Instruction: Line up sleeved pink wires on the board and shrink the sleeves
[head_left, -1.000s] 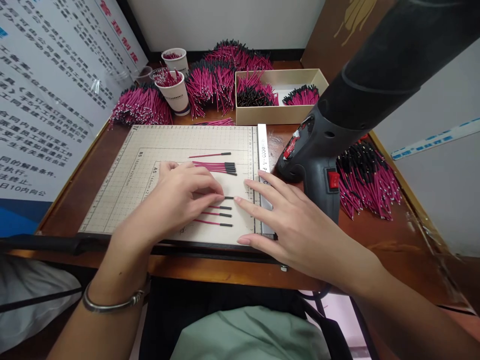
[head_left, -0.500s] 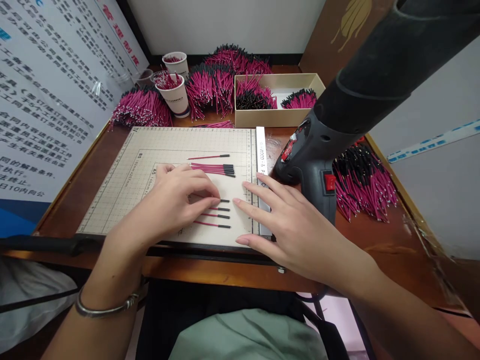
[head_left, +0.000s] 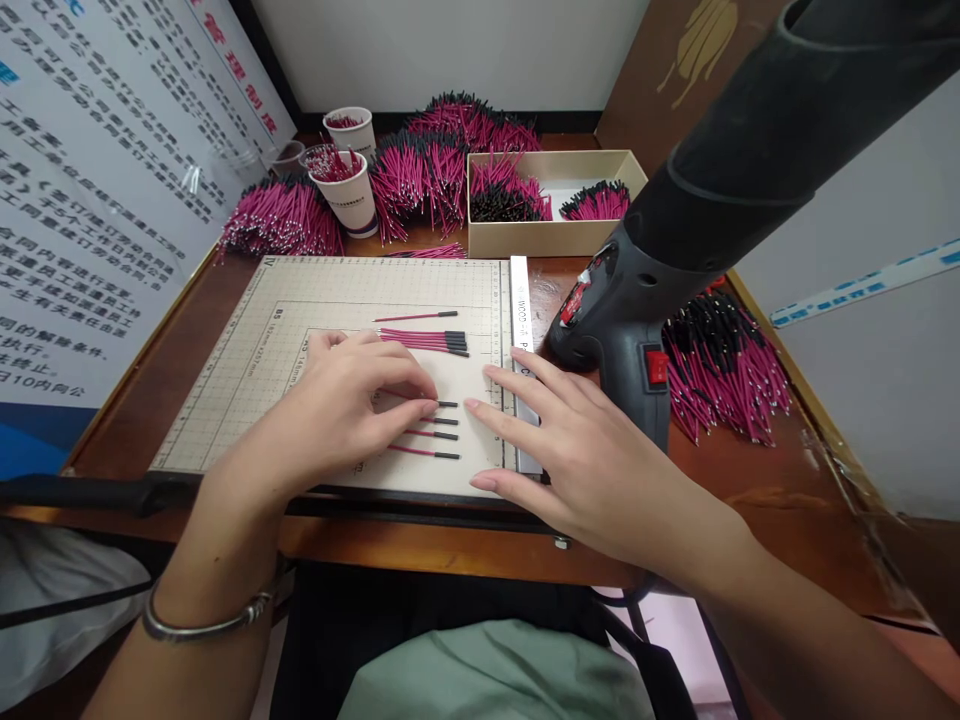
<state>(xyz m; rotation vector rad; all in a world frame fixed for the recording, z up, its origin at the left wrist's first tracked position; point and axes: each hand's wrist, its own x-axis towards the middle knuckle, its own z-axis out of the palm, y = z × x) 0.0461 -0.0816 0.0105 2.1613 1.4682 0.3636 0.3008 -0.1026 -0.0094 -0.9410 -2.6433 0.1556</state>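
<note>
My left hand (head_left: 360,390) pinches a short wire with a black sleeved end (head_left: 448,404) over a gridded paper-cutter board (head_left: 232,340). Its thumb and forefinger meet on the wire, and the hand hides most of the red length. Just below it, several similar red wires (head_left: 446,437) lie roughly parallel. Above the fingers is a small bundle of red wires (head_left: 427,340), with one single wire (head_left: 416,316) beyond it. My right hand (head_left: 555,430) rests with fingers spread across the board's right edge and the metal rail (head_left: 519,300), holding nothing.
A black hot-air tool (head_left: 645,290) with a red switch stands close on the right. Wire piles (head_left: 727,370) lie beyond it and along the back. Paper cups (head_left: 349,195) of wires and a cardboard box (head_left: 555,238) stand behind the board. The cutter's black handle (head_left: 82,492) lies front left.
The view has shifted very slightly. Both hands keep the same poses, and the wires on the board lie as before.
</note>
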